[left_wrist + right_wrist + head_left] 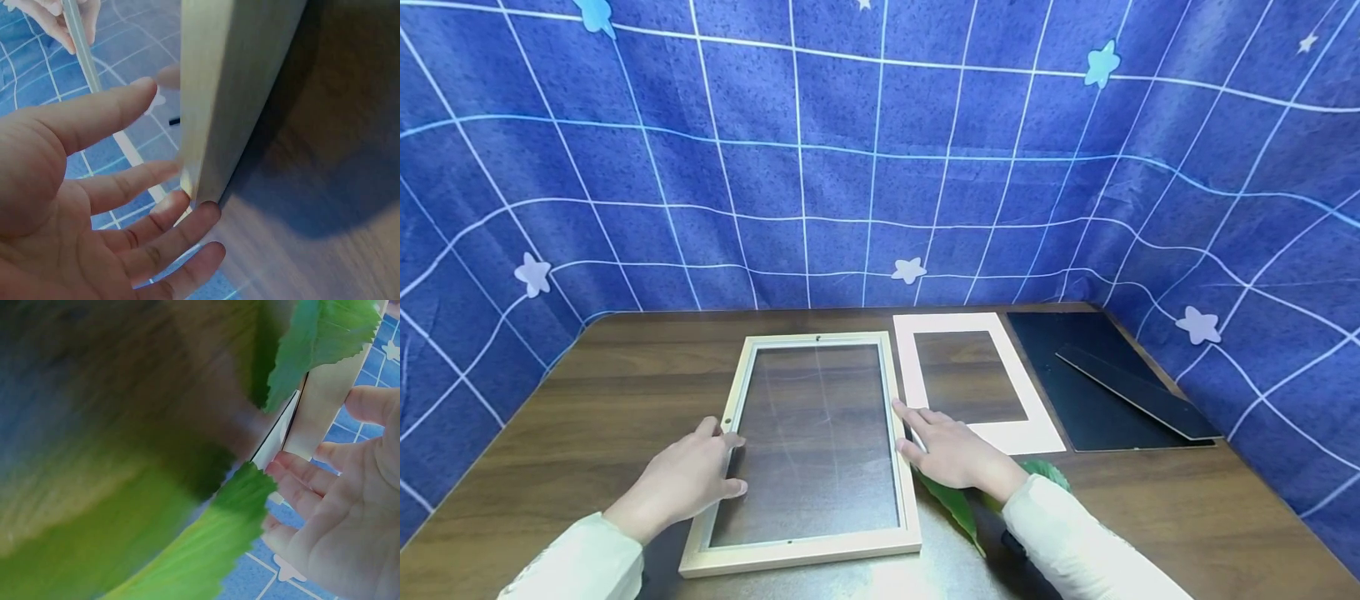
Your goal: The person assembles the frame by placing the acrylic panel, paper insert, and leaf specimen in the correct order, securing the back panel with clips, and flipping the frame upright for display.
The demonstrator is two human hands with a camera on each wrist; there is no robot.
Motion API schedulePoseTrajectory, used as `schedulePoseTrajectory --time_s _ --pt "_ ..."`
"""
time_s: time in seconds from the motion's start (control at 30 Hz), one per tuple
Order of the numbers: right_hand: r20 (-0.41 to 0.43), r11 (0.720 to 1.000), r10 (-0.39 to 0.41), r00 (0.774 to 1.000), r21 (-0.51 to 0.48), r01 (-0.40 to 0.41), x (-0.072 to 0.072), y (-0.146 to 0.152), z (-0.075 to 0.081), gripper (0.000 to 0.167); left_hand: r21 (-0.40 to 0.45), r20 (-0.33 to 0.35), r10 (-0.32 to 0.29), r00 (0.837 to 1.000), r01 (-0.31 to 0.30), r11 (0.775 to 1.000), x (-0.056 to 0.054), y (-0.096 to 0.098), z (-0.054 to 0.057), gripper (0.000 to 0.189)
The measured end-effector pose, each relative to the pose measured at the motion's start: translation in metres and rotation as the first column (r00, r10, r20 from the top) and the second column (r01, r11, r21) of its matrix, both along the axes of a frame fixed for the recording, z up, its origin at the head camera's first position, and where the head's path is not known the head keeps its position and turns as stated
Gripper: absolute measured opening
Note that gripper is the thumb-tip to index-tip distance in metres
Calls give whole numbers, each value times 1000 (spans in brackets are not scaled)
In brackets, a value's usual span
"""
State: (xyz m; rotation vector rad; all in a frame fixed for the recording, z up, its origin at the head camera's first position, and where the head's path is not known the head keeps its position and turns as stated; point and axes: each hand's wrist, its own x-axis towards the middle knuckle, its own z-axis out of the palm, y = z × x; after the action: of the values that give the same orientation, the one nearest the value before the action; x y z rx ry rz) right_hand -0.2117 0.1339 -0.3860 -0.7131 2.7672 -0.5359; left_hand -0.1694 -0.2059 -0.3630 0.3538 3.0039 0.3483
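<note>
A pale wooden picture frame (pixel 805 550) with a clear pane (pixel 820 433) lies on the table in the head view. My left hand (pixel 688 471) is at its left side, fingertips at the rail and thumb pointing inward over the frame. In the left wrist view the left fingers (pixel 172 244) are loosely extended along the rail's outer side (pixel 212 100). My right hand (pixel 951 450) touches the right rail with its fingers nearly straight. Green leaves (pixel 951 500) lie under the right wrist, and one leaf (pixel 206 550) looms close in the right wrist view.
Right of the frame lies a white mat (pixel 1022 437) with a rectangular opening. Farther right is a black backing board (pixel 1097 417), a narrow dark strip (pixel 1135 392) lying across it. Blue gridded cloth (pixel 835 183) hangs behind the brown wooden table (pixel 625 375).
</note>
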Motion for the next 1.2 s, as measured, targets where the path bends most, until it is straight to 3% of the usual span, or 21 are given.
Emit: schedulePoseTrajectory --time_s 0.37,0.6,0.77,0.93,1.2 --pt "7 1000 -13 1000 1 13 1 -1 1 59 82 38 -11 999 8 997 -6 -15 9 68" --pt "6 1000 -9 1000 1 9 1 0 1 59 84 30 -34 999 31 996 -13 -34 5 73" --pt "13 1000 -11 1000 -1 11 2 0 2 60 122 87 -42 995 31 992 -22 -47 2 78" --pt "18 1000 -17 1000 -2 17 2 0 2 60 179 123 -75 990 52 982 -26 -57 2 81" --pt "19 1000 -17 1000 -4 18 2 -1 2 60 203 101 -138 985 115 972 -28 -63 2 76"
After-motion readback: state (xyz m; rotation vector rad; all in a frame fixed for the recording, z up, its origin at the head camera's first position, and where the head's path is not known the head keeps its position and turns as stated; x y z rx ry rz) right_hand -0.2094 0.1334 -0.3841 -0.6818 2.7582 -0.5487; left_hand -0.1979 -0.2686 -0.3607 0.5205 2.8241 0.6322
